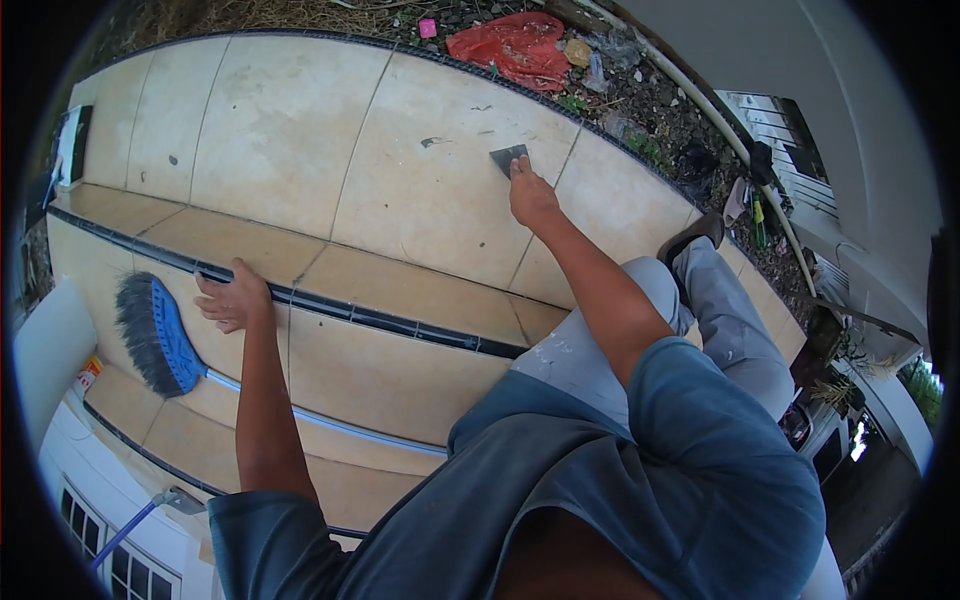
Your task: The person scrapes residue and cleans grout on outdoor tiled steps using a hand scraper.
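My right hand [533, 195] grips a dark flat scraper [509, 158], its blade lying against or just over the beige floor tile [420, 190]. Dark smudges and specks mark the tile around the blade. On the dark-edged step [400, 322] rests my left hand [235, 298], fingers spread and holding nothing. Close by that hand is a broom with a blue head [172, 340] and grey bristles, its light blue handle [370, 432] running right along the lower step.
A red plastic bag [515, 50] and other litter lie on soil beyond the tiled edge. A pale pipe [700, 105] runs along the right. Another tool with a blue handle [125, 535] stands at lower left. My shoe [692, 240] is on the tiles.
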`<action>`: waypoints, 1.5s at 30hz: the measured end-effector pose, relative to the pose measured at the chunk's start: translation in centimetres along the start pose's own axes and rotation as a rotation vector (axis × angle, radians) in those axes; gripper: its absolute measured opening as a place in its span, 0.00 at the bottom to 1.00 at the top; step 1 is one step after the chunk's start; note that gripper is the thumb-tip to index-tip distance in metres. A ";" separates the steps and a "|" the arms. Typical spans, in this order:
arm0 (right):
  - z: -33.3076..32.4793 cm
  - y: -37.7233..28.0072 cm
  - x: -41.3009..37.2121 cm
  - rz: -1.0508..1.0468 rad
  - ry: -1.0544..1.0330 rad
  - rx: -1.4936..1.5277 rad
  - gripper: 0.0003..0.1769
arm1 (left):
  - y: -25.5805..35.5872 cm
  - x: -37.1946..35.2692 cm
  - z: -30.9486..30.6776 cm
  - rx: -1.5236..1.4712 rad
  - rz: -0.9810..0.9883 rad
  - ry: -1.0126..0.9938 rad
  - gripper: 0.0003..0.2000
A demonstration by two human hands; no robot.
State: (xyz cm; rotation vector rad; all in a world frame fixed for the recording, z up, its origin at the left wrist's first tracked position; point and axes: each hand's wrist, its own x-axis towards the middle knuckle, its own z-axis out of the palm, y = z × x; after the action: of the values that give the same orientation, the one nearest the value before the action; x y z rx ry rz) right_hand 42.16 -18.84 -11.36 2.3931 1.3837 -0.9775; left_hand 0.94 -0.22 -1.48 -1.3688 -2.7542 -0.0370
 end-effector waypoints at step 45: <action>-4.9 4.9 5.0 0.101 -0.057 -0.019 0.29 | -0.5 0.6 0.4 0.019 0.013 0.035 0.38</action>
State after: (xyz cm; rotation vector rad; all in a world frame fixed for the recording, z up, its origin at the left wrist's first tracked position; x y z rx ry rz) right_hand 50.08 -15.64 -11.50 2.3767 1.2346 -0.9940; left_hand 0.19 0.00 -1.80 -1.3675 -2.7098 -0.0342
